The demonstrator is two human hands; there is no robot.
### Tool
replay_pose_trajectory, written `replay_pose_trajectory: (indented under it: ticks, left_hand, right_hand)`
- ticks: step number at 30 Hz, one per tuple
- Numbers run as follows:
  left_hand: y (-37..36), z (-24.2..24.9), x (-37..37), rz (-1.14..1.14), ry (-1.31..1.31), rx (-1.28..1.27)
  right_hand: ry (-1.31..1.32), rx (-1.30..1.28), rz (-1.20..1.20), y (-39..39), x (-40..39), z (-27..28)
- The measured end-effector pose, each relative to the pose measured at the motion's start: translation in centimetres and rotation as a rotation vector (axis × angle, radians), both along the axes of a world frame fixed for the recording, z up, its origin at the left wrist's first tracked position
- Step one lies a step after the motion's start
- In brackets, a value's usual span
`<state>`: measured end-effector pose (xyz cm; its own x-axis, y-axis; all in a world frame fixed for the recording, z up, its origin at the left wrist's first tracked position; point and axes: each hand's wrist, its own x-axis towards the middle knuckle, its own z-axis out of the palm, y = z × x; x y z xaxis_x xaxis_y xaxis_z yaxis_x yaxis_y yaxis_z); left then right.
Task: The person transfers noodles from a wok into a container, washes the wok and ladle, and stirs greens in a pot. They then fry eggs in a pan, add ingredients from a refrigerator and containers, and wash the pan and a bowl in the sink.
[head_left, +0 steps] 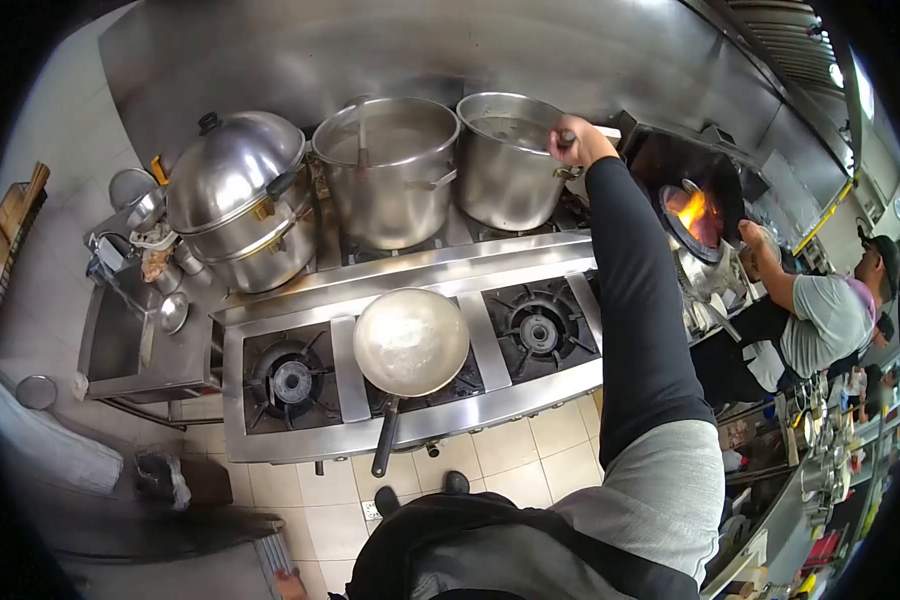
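My right hand (575, 143) is closed around what looks like a utensil handle at the right rim of a tall steel pot (510, 190). The utensil's lower part is hidden, and the pot holds liquid. Only a small part of my left hand (290, 584) shows low at the left, away from the stove, its fingers too unclear to read. A pan (411, 342) with a dark handle rests on the middle front burner. Left of the right pot stands another tall pot (388, 200), a long-handled utensil leaning in it.
A large domed steamer (238, 185) stands at the back left, beside a side counter (185, 345) with ladles and bowls. Two front burners flank the pan. At the right, a co-worker (830, 320) reaches toward a wok (692, 225) with flames in it.
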<state>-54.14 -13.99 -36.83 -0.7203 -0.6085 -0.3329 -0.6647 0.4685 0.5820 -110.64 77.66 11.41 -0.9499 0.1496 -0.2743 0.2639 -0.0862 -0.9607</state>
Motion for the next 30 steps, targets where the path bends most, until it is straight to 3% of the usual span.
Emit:
replay_pose_trajectory:
  ticks: [1,2,9,12,13,15,17,18,19,23,25,27,28,30]
  left_hand:
    - [-1.3,-0.6,1.7,0.022,-0.036,-0.044]
    - [-2.1,-1.0,3.1,0.045,-0.079,-0.088]
    - [-5.5,-6.3,3.5,0.038,-0.171,0.001]
    - [-6.8,-8.5,-0.5,0.035,-0.101,0.162]
    - [-7.1,-9.1,-1.2,0.128,0.033,0.184]
    - [-6.1,-9.7,-5.1,-0.048,0.022,0.336]
    - [-6.8,-9.3,-9.8,0.125,-0.109,0.983]
    - [-5.2,-8.7,-11.4,0.068,-0.103,0.82]
    - [-1.7,-4.8,-12.5,0.009,-0.096,0.655]
    - [0.6,-4.4,-15.4,-0.047,-0.14,0.687]
    - [-1.3,-8.1,-16.7,-0.132,-0.2,0.726]
    - [-3.4,-10.2,-17.5,-0.036,-0.373,1.046]
    - [-2.4,-9.0,-16.8,-0.135,-0.326,0.733]
    - [-3.5,-12.1,-16.1,-0.247,-0.253,0.667]
  right_hand:
    - [-0.059,-0.712,-0.335,-1.0,0.3,0.1]
    - [-0.027,-0.854,-0.35,-0.8,0.5,-0.2]
    - [0.136,-0.952,-0.395,-4.1,6.2,3.6]
    - [0.106,-0.989,-0.349,-5.0,8.4,5.4]
    - [0.096,-1.012,-0.31,-5.5,9.3,6.0]
    - [0.106,-1.021,-0.273,-6.7,11.3,6.9]
    - [0.112,-1.034,-0.241,-8.7,13.8,7.6]
    - [0.115,-1.033,-0.22,-10.4,15.4,7.9]
    - [0.118,-1.033,-0.201,-12.0,17.1,8.1]
    - [0.086,-0.996,-0.129,-18.3,24.0,6.2]
    - [0.033,-1.117,-0.113,-21.4,27.3,4.1]
    - [-0.012,-1.212,-0.088,-23.7,30.2,0.5]
    - [-0.027,-1.24,-0.103,-24.9,31.4,-1.8]
    - [-0.108,-1.258,-0.136,-27.3,33.7,-6.0]
